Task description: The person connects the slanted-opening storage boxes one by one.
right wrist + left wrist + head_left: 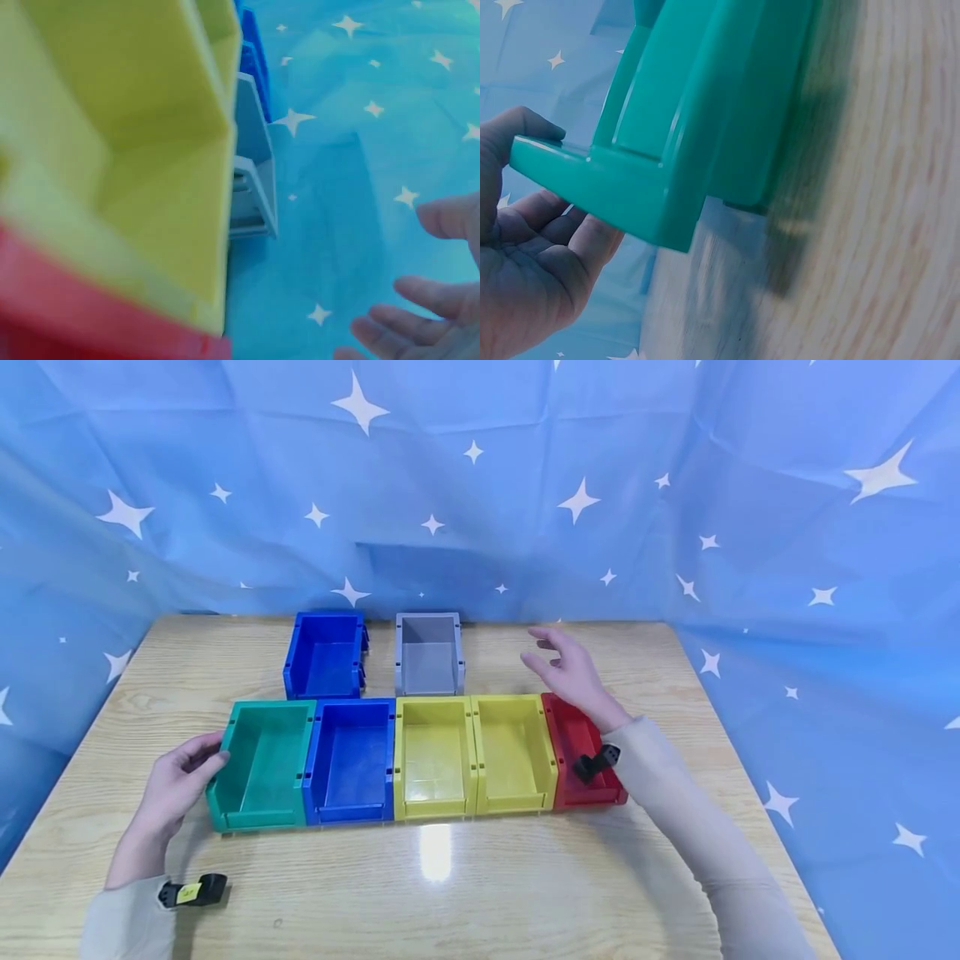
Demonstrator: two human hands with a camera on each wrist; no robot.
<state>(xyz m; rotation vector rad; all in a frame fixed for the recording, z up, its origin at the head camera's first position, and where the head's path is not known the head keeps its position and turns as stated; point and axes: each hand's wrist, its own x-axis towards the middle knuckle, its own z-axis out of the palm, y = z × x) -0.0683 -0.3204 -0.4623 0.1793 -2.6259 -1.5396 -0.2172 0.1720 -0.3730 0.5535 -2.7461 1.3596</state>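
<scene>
My left hand (177, 781) grips the left side of a green storage bin (264, 764), the thumb over its rim. In the left wrist view, fingers (596, 240) lie along the outside of that wall. Right of it stand, side by side, a blue bin (352, 760), two yellow bins (435, 752) and a red bin (573, 735). Above the far end of the red bin my right hand (573, 668) holds nothing, its fingers spread and pointing left. The right forearm covers part of the red bin.
Behind the row stand another blue bin (326, 652) and a grey bin (429, 656), with a gap between them. The wooden table (480, 893) meets a blue star-patterned cloth (480, 493) at its back and sides.
</scene>
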